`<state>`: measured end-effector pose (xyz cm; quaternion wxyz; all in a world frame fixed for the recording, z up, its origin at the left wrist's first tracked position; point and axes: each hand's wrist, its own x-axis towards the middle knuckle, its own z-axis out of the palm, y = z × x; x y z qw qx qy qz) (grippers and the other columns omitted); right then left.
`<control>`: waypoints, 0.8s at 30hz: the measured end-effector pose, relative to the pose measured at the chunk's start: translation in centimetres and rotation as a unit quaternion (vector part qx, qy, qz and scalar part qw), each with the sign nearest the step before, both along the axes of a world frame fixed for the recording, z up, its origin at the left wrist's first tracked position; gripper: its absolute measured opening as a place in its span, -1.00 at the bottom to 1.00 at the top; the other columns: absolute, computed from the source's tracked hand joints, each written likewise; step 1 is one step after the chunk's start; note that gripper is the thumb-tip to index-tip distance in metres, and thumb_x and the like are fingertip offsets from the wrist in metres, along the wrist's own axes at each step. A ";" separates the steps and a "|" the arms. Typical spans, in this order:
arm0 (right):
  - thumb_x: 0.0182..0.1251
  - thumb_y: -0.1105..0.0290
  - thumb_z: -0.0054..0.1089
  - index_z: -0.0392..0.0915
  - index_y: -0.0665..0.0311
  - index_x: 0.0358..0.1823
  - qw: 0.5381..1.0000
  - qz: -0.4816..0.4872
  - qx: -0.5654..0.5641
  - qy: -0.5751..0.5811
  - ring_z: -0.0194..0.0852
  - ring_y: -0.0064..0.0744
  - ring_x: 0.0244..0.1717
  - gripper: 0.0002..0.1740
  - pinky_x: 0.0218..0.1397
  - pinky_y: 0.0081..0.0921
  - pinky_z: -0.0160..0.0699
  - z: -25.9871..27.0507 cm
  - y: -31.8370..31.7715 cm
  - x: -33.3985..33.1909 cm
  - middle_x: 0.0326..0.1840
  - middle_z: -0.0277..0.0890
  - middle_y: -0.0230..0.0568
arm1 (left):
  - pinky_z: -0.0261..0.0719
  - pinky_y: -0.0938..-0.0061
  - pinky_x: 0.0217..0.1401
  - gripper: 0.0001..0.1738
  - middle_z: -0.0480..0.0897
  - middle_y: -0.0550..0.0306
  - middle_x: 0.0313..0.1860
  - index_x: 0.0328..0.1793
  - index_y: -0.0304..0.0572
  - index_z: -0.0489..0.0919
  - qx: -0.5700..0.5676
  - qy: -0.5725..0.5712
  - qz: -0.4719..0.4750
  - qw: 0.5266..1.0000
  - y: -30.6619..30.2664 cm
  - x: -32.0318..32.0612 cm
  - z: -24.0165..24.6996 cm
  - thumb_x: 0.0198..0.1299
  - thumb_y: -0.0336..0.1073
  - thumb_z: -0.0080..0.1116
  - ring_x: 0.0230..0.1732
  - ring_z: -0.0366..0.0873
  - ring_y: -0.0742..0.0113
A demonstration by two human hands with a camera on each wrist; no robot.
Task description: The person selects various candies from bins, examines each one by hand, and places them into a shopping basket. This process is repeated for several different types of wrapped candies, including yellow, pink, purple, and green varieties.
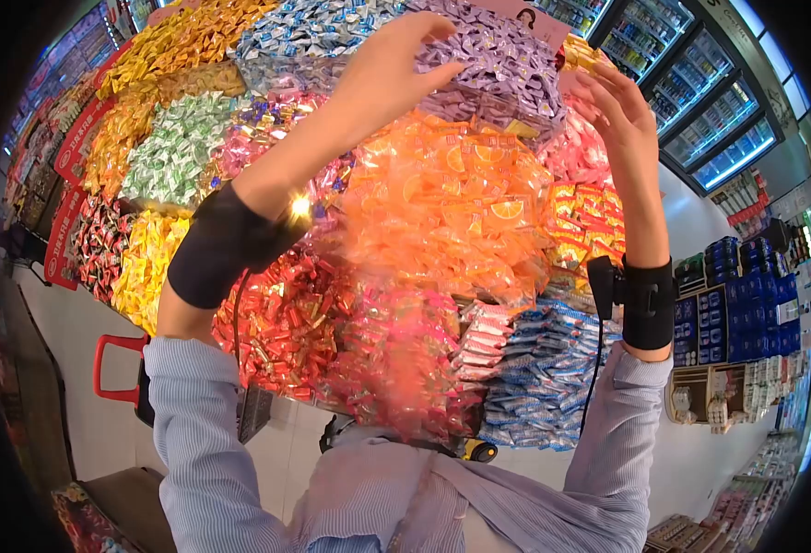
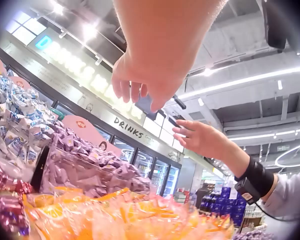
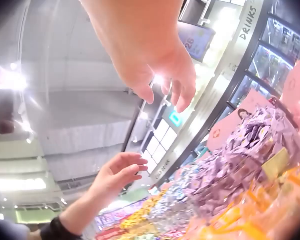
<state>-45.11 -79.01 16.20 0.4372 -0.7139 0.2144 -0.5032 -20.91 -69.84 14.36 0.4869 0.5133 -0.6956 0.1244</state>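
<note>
Both hands are raised over a big display of wrapped candies and hold nothing. In the head view my left hand (image 1: pixel 389 72) is above the purple-wrapped candies (image 1: pixel 516 64), its thumb apart from the loosely bent fingers. My right hand (image 1: pixel 623 112) hovers at the right side near the pink-wrapped candies (image 1: pixel 575 138), fingers relaxed and spread. Between and below them lies a tall heap of orange packets (image 1: pixel 442 203) with orange-slice prints. The left wrist view shows the left hand (image 2: pixel 152 75) hanging in the air, well above the orange packets (image 2: pixel 115 215).
Red candies (image 1: pixel 281 318), blue-and-white packets (image 1: pixel 553 369) and green-and-white candies (image 1: pixel 177 147) fill other sections. Clear dividers separate some of the piles. Drinks fridges (image 1: pixel 700 83) stand behind at right, with stacked blue packs (image 1: pixel 737 313) nearer. A red-handled basket (image 1: pixel 115 369) is at lower left.
</note>
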 end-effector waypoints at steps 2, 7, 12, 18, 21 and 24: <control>0.21 0.39 0.02 0.31 0.34 0.04 0.999 0.017 0.037 -0.015 0.42 -0.44 -0.08 -0.63 -0.04 -0.56 0.42 -1.1 3.8 -1.9 -0.06 0.40 -0.14 | 0.39 0.44 -0.01 -0.60 0.54 0.10 -0.13 -0.04 -0.22 0.44 -0.007 0.011 0.014 1.000 4.0 -0.9 -0.7 -0.02 -0.26 0.20 -0.07 0.48 0.27; 0.21 0.45 -0.04 0.21 0.30 0.13 0.991 0.028 0.127 -0.023 0.39 -0.43 -0.06 -0.57 0.00 -0.51 0.39 -5.9 10.3 -5.7 0.02 0.32 -0.13 | 0.36 0.47 0.02 -0.62 0.50 0.07 -0.09 -0.02 -0.22 0.43 0.044 0.056 0.055 0.996 12.9 -1.9 -4.5 0.00 -0.33 0.17 -0.02 0.44 0.24; 0.21 0.45 -0.04 0.15 0.27 0.16 0.964 0.063 0.249 -0.074 0.37 -0.41 -0.05 -0.54 -0.03 -0.48 0.37 -10.4 14.1 -8.7 0.04 0.29 -0.16 | 0.34 0.46 0.04 -0.65 0.47 0.04 -0.05 -0.01 -0.24 0.41 0.110 0.141 0.134 0.975 19.2 -1.8 -7.8 0.03 -0.40 0.11 0.01 0.41 0.24; 0.21 0.46 -0.05 0.17 0.25 0.13 0.898 0.139 0.403 -0.110 0.36 -0.36 -0.05 -0.57 -0.03 -0.47 0.38 -14.1 18.0 -9.7 0.02 0.31 -0.19 | 0.27 0.45 0.12 -0.66 0.43 0.07 -0.01 0.04 -0.26 0.36 0.098 0.289 0.205 0.930 25.6 -2.5 -15.7 0.10 -0.44 0.02 0.07 0.36 0.31; 0.21 0.48 -0.06 0.19 0.24 0.12 0.875 0.170 0.442 -0.105 0.36 -0.33 -0.04 -0.58 -0.04 -0.46 0.39 -15.6 19.4 -8.7 0.02 0.32 -0.18 | 0.27 0.44 0.12 -0.67 0.42 0.07 -0.01 0.05 -0.27 0.35 0.098 0.335 0.228 0.909 28.4 -3.5 -17.4 0.11 -0.44 -0.01 0.07 0.36 0.32; 0.21 0.48 -0.07 0.20 0.24 0.11 0.862 0.191 0.463 -0.078 0.36 -0.32 -0.04 -0.60 -0.04 -0.46 0.39 -16.7 21.1 -7.4 0.02 0.33 -0.18 | 0.29 0.46 0.11 -0.69 0.40 0.07 0.00 0.04 -0.28 0.34 0.080 0.388 0.232 0.888 31.2 -3.8 -18.3 0.14 -0.44 -0.03 0.06 0.35 0.33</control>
